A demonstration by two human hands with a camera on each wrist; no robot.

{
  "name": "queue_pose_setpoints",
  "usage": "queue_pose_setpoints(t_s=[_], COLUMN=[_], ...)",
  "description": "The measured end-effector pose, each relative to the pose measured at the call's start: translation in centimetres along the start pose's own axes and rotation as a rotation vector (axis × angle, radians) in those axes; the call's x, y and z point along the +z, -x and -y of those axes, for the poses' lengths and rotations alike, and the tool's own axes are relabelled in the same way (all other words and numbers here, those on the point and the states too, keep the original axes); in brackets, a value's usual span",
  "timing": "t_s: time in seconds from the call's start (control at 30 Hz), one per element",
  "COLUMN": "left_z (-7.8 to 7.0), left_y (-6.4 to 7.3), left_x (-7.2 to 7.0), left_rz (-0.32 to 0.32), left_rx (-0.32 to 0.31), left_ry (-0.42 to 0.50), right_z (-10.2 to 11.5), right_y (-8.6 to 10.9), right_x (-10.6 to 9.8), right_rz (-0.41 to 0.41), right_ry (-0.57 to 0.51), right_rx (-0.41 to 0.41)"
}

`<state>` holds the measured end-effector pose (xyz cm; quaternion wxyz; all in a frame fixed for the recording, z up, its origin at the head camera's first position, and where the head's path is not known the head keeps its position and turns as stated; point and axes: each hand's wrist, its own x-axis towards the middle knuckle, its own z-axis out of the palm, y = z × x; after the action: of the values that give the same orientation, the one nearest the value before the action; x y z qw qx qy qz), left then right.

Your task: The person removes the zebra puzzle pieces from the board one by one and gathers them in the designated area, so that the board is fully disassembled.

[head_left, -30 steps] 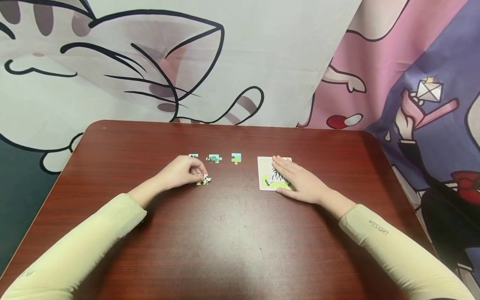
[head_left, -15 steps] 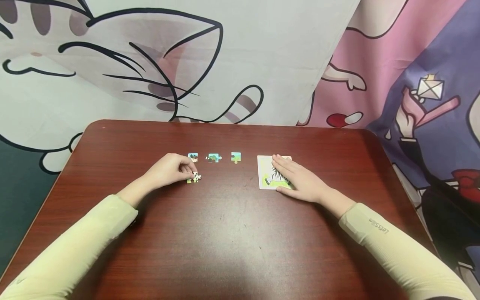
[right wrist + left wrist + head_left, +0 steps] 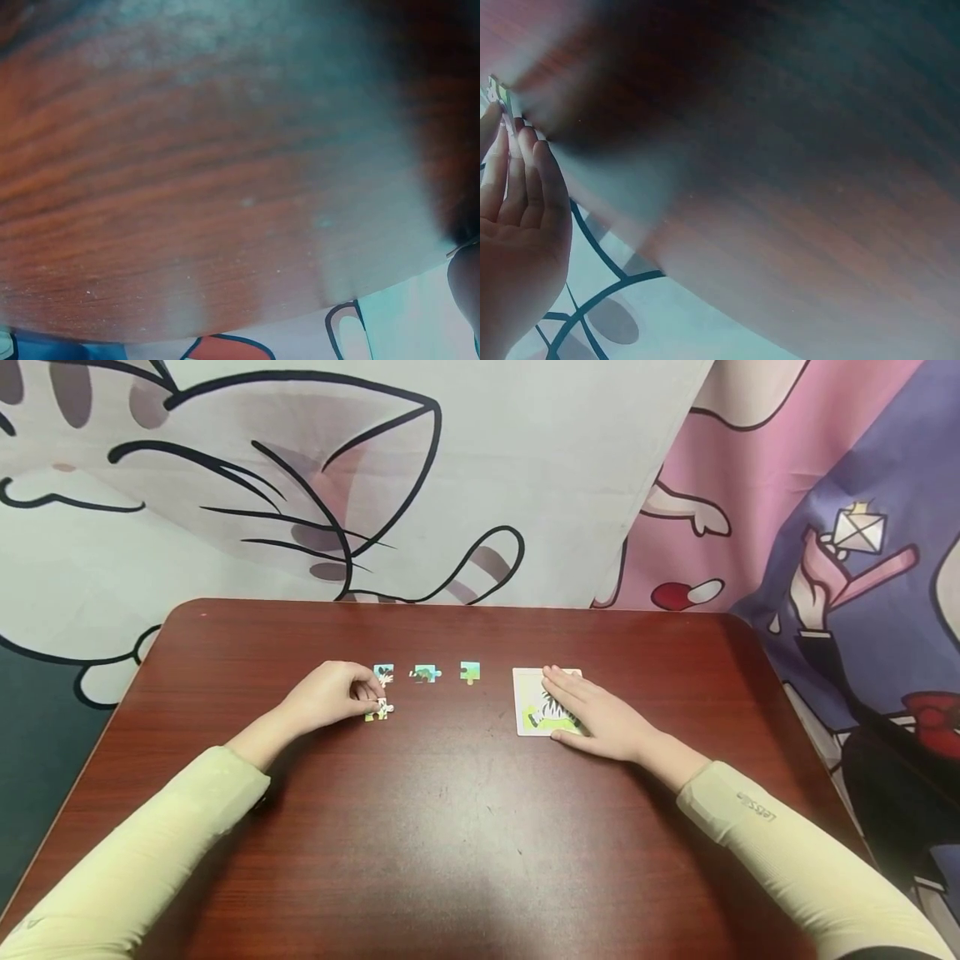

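My left hand [image 3: 330, 695] pinches a small jigsaw puzzle piece [image 3: 381, 710] between thumb and fingers. It is just below a zebra-print puzzle piece [image 3: 383, 673] on the table. In the left wrist view, the held puzzle piece [image 3: 502, 94] stands at the fingertips of the left hand [image 3: 525, 195]. To the right, my right hand [image 3: 603, 714] rests flat with straight fingers on a white-bordered zebra picture card [image 3: 527, 703] and hides its right part. The right wrist view shows only an edge of the right hand [image 3: 466, 292].
Two more puzzle pieces lie in the row: a blue-green puzzle piece [image 3: 426, 673] and a green puzzle piece [image 3: 469, 671]. The brown table [image 3: 480, 827] ends at the back against a cartoon-printed cloth [image 3: 570, 485].
My left hand has moved left with the pinched puzzle piece, uncovering the leftmost piece of the row. The right hand stays on the card.
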<state>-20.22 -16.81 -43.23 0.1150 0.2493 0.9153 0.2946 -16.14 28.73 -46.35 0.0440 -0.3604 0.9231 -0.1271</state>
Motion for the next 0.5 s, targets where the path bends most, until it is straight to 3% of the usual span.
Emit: queue_pose_setpoints(t_s=[0.5], left_z=[0.11], left_y=[0.09], left_x=[0.21], left_rz=[-0.008], left_rx=[-0.004], left_ry=[0.027], right_z=[0.06], right_y=[-0.04], right_x=[-0.09], right_rz=[-0.017], right_ry=[-0.013], right_rx=[-0.002])
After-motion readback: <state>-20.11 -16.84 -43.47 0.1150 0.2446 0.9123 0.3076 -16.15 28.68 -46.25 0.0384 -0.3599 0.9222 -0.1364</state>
